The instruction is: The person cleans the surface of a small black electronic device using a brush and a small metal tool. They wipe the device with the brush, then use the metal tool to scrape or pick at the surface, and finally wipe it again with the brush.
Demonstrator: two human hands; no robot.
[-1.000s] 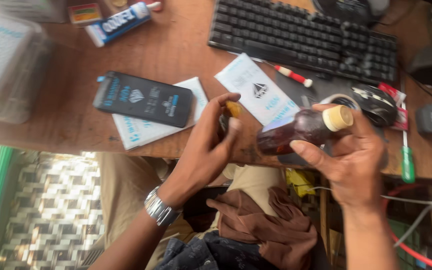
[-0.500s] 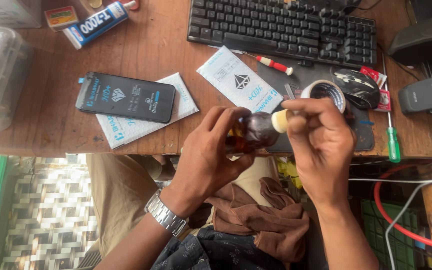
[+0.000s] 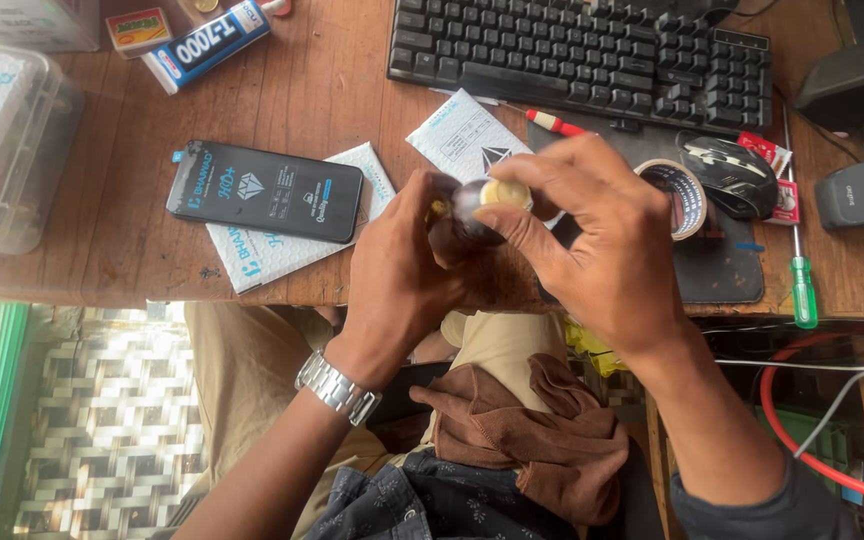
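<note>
- Where both hands meet above the desk edge (image 3: 132, 285), a small dark bottle (image 3: 467, 215) lies sideways, cap (image 3: 505, 193) toward the viewer.
- Left hand (image 3: 402, 280) wraps its body; right hand (image 3: 602, 250) pinches the cap.
- Phone (image 3: 264, 190) at nine o'clock, tape roll (image 3: 677, 195) at three.
- Risk: tilted so, contents could spill on the phone.

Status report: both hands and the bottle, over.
Left hand grips small dark glass bottle. Right hand fingers on its pale yellow cap. Nothing in the way.
</note>
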